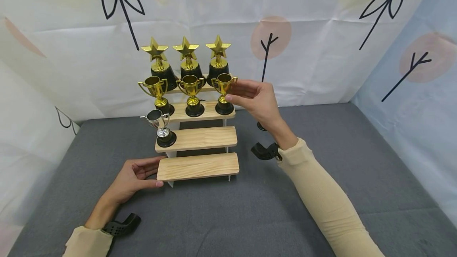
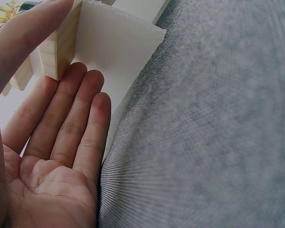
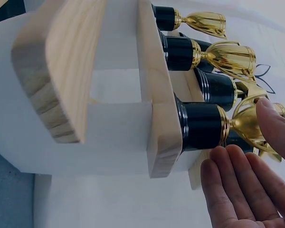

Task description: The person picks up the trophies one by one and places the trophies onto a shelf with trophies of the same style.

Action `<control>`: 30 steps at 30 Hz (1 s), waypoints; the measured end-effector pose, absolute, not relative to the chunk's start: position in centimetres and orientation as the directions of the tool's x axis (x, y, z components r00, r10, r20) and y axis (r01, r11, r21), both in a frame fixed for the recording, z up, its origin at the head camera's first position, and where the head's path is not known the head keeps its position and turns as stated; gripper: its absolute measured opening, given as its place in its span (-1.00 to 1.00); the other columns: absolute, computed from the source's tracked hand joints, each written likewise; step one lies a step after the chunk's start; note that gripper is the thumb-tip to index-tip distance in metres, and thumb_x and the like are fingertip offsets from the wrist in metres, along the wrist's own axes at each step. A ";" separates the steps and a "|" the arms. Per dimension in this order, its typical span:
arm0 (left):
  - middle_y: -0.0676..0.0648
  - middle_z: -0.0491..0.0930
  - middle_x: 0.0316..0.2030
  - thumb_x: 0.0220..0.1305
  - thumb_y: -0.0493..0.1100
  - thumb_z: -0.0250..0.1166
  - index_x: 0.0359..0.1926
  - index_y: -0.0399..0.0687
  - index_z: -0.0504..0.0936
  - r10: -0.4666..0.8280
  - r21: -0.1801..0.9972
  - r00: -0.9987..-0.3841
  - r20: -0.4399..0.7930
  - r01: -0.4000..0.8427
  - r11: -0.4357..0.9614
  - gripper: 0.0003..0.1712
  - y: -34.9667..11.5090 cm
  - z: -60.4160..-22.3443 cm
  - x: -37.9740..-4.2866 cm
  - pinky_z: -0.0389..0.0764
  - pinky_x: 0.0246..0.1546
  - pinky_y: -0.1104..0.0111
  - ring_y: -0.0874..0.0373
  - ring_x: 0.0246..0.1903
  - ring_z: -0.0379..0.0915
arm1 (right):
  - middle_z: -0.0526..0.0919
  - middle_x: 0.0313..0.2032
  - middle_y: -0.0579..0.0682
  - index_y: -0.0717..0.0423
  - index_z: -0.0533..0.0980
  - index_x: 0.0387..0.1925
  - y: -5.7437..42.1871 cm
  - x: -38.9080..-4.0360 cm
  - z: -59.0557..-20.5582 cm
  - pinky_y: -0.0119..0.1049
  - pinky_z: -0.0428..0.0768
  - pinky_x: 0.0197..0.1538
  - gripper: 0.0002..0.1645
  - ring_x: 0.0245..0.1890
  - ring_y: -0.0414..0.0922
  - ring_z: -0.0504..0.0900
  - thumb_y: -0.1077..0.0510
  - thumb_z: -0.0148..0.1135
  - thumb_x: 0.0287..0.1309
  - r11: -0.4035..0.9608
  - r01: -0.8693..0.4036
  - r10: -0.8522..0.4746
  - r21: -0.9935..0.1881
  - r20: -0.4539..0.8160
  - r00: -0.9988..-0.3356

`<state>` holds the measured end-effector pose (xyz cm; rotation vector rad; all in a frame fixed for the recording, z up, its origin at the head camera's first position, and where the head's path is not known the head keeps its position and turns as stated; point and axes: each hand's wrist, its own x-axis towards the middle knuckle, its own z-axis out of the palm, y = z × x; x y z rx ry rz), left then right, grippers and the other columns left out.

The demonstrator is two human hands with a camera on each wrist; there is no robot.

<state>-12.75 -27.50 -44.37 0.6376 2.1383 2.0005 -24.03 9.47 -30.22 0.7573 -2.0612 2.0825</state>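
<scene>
A gold cup trophy [image 1: 223, 84] with a black base stands at the right end of the second step from the top. At its cup and handle is my right hand [image 1: 255, 98], thumb in front and fingers extended beside it; in the right wrist view the fingertips [image 3: 219, 154] lie right by its stem and base. My left hand [image 1: 133, 179] has straight fingers at the left end of the bottom wooden step [image 1: 198, 166], thumb in front. The left wrist view has the fingertips [image 2: 78, 70] against that step's end. A silver cup trophy [image 1: 162, 126] stands at the left on the step above.
Two more gold cup trophies [image 1: 192, 94] share the second step. Three gold star trophies [image 1: 185, 56] line the top step. The tiered stand rests on a grey cloth surface [image 1: 221, 217], before a printed white backdrop [image 1: 214, 7]. A dark round edge [image 1: 262, 127] shows beside my right wrist.
</scene>
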 end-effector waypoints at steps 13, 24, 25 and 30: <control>0.09 0.63 0.15 0.02 -0.63 0.42 0.26 -0.73 0.34 0.398 0.978 -0.900 0.176 0.207 0.035 -0.25 -27.5 -44.3 -12.7 0.64 0.10 0.38 0.19 0.11 0.60 | 0.71 -0.02 0.28 0.41 0.59 0.12 11.4 -23.0 -31.7 -0.20 0.71 0.08 -0.49 -0.07 -0.09 0.75 0.44 0.45 0.09 -0.033 -0.383 -0.204 -0.923 0.381 -0.902; 0.11 0.63 0.14 0.02 -0.62 0.43 0.25 -0.74 0.33 0.390 0.978 -0.906 0.167 0.202 0.051 -0.24 -27.5 -44.3 -12.7 0.64 0.10 0.39 0.21 0.11 0.60 | 0.72 -0.03 0.24 0.45 0.56 0.14 13.0 -21.7 -32.8 -0.16 0.72 0.07 -0.48 -0.08 -0.12 0.75 0.48 0.42 0.10 -0.075 -0.351 -0.164 -0.933 0.359 -0.919; 0.11 0.63 0.14 0.02 -0.62 0.42 0.25 -0.74 0.33 0.390 0.978 -0.906 0.166 0.202 0.051 -0.24 -27.5 -44.3 -12.7 0.64 0.10 0.39 0.21 0.11 0.60 | 0.72 -0.03 0.25 0.45 0.55 0.14 13.1 -21.7 -33.0 -0.16 0.72 0.06 -0.47 -0.09 -0.12 0.75 0.48 0.41 0.10 -0.078 -0.351 -0.162 -0.933 0.359 -0.919; 0.11 0.63 0.14 0.02 -0.62 0.42 0.26 -0.73 0.33 0.390 0.977 -0.906 0.166 0.204 0.056 -0.24 -27.5 -44.3 -12.7 0.64 0.10 0.39 0.21 0.11 0.60 | 0.73 -0.05 0.23 0.47 0.54 0.15 13.7 -21.5 -33.7 -0.16 0.72 0.05 -0.47 -0.10 -0.12 0.76 0.51 0.40 0.09 -0.080 -0.358 -0.150 -0.930 0.367 -0.918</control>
